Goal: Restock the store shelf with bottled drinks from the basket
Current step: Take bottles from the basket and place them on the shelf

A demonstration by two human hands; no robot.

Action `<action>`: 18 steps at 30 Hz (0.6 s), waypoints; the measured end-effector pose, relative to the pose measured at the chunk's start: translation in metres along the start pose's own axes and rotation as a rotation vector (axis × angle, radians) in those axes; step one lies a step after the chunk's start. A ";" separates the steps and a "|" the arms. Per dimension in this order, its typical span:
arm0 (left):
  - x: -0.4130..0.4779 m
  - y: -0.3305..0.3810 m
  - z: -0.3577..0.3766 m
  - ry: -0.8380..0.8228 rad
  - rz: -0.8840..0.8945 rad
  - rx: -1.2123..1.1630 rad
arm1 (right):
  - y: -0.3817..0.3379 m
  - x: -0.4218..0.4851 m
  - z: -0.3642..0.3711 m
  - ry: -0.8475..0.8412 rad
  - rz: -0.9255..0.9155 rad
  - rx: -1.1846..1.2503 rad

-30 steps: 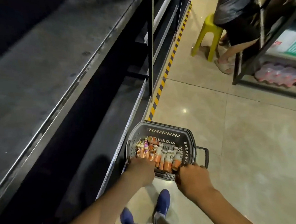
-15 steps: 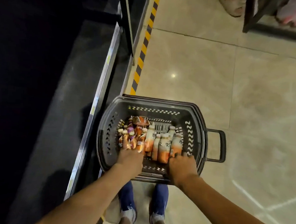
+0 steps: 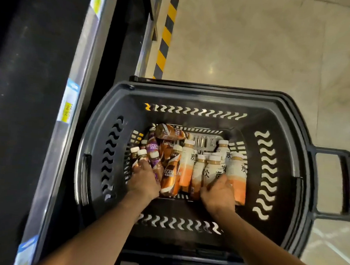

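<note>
A dark grey plastic basket (image 3: pixel 193 93) stands on the floor below me, beside the dark store shelf (image 3: pixel 28 103). Several bottled drinks lie in it: brown and purple coffee bottles (image 3: pixel 168 173) on the left, white-and-orange bottles (image 3: pixel 237 177) on the right. My left hand (image 3: pixel 145 180) is down on the small coffee bottles at the left, fingers curled among them. My right hand (image 3: pixel 217 193) grips a white-and-orange bottle (image 3: pixel 211 170) near the middle. The lower parts of both held bottles are hidden by my hands.
The shelf's metal front edge (image 3: pixel 79 81) carries price labels and runs along the basket's left side. The basket's handle (image 3: pixel 347 184) sticks out to the right. Yellow-and-black floor tape (image 3: pixel 165 39) runs beyond it, with beige tiled floor (image 3: pixel 267 45) to the right.
I have leaned down over the basket, so it fills the view. Both hands have gone from its near rim down among the bottles and closed on them.
</note>
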State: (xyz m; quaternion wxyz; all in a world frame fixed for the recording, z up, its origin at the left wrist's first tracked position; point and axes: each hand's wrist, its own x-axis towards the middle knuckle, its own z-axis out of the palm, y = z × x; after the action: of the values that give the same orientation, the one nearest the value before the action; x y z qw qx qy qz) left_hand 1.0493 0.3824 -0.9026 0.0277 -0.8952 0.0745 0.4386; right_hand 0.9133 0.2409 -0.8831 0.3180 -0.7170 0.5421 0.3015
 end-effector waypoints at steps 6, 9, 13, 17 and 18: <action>0.035 0.009 0.030 0.139 -0.230 -0.442 | -0.017 0.027 0.038 0.255 0.064 -0.102; 0.039 0.006 0.031 0.145 -0.275 -0.535 | -0.025 0.039 0.038 0.296 0.153 0.018; 0.040 0.000 0.028 0.114 -0.286 -0.625 | -0.022 0.053 0.034 0.172 0.202 0.378; 0.012 -0.001 0.014 0.083 -0.280 -0.664 | -0.019 0.022 0.013 0.074 0.157 0.536; -0.003 0.000 0.007 0.097 -0.239 -0.624 | -0.017 0.009 0.005 0.075 0.138 0.542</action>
State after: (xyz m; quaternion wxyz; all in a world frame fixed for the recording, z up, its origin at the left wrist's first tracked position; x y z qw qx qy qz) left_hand 1.0420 0.3838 -0.9051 -0.1998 -0.8827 -0.1677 0.3909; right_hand 0.9316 0.2430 -0.8907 0.4565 -0.5781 0.6618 0.1397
